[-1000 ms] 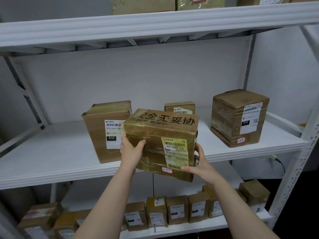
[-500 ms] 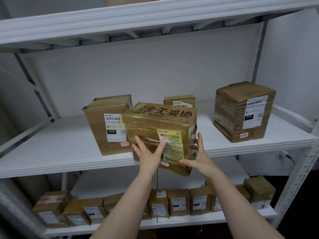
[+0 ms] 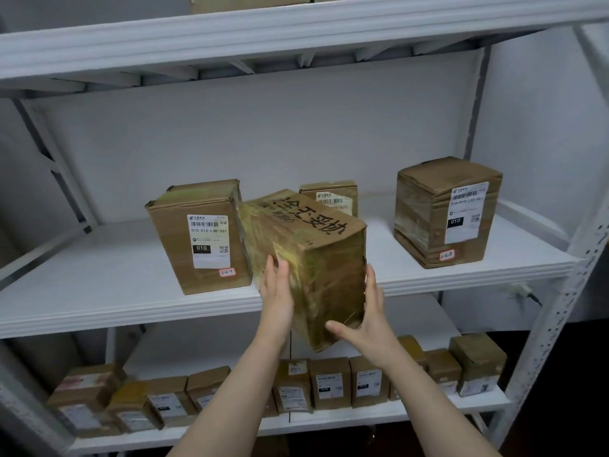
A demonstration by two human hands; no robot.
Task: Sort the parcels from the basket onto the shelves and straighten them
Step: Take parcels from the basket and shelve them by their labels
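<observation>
The left hand and right hand press flat, fingers straight, on the tilted taped parcel; labelled box crowds its left, small box sits behind it.

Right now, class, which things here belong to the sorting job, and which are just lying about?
In the job: taped parcel, left hand, right hand, middle shelf.
Lying about: wall plug, lower-shelf parcels.
</observation>
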